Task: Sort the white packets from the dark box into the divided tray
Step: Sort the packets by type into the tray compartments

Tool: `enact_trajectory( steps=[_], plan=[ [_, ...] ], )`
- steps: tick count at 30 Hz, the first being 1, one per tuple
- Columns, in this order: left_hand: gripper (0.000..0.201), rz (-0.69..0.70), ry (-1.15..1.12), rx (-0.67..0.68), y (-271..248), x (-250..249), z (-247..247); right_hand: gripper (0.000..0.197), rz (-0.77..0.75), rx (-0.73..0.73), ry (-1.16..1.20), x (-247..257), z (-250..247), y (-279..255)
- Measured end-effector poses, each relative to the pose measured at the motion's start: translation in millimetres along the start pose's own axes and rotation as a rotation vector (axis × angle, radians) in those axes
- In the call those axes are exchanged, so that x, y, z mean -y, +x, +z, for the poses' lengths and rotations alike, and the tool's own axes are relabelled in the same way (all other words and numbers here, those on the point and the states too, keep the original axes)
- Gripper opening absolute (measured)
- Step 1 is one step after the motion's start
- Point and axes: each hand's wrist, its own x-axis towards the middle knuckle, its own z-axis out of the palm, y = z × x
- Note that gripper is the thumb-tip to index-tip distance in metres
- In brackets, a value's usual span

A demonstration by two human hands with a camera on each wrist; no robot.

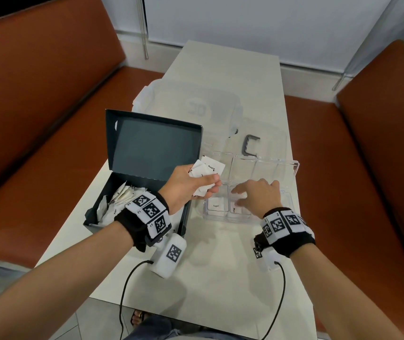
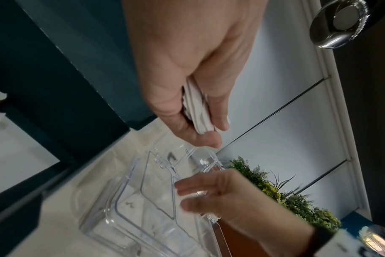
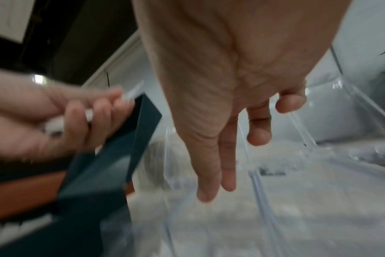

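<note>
The dark box stands open on the table's left, lid upright, with several white packets inside. My left hand hovers between the box and the clear divided tray, gripping a bunch of white packets; the wrist view shows that bunch of packets pinched between thumb and fingers. My right hand hangs over the tray's near compartments, fingers loose and straight, holding nothing. A packet marked Sugar lies in the near-left compartment; another packet lies beside it, half hidden by my right hand.
A clear plastic lid and a grey C-shaped clip lie on the table beyond the tray. Orange-brown benches flank the narrow white table. Cables hang off the near edge.
</note>
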Motion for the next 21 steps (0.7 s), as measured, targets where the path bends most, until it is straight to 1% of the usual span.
enact_trajectory(
  steps=[2, 4, 5, 6, 8, 10, 11, 13, 16, 17, 19, 21],
  plan=[
    [0.026, -0.011, -0.002, 0.011, 1, 0, 1, 0.020, -0.020, -0.160, 0.276, -1, -14, -6],
    [0.029, -0.028, 0.006, 0.048, 1, 1, 4, 0.015, -0.043, -0.334, 0.650, 4, -32, -13],
    [0.030, -0.036, 0.015, 0.072, 1, 2, 6, 0.015, -0.052, -0.391, 0.781, 8, -40, -15],
    [0.030, -0.042, 0.027, 0.096, 1, 2, 8, 0.017, -0.060, -0.403, 0.856, 13, -47, -17],
    [0.027, -0.046, 0.051, 0.139, 2, 2, 14, 0.019, -0.089, -0.335, 0.885, 20, -54, -20],
    [0.024, -0.068, 0.052, 0.175, 2, 2, 19, 0.015, -0.100, -0.281, 0.857, 21, -53, -19],
    [0.021, -0.087, 0.036, 0.185, 2, 1, 21, 0.013, -0.082, -0.280, 0.851, 20, -51, -18],
    [0.018, -0.137, -0.029, 0.183, 3, -1, 23, 0.007, -0.007, -0.325, 0.883, 16, -51, -17],
    [0.023, -0.184, -0.117, 0.140, 4, -4, 19, 0.006, 0.107, -0.429, 1.009, 7, -51, -18],
    [0.024, -0.184, -0.128, 0.132, 4, -5, 17, 0.006, 0.128, -0.442, 1.057, 5, -51, -20],
    [0.023, -0.159, -0.119, 0.131, 2, -4, 15, 0.008, 0.131, -0.415, 1.146, 2, -52, -24],
    [0.020, -0.111, -0.072, 0.116, 1, -3, 15, 0.011, 0.100, -0.352, 1.202, 2, -52, -28]
  ],
)
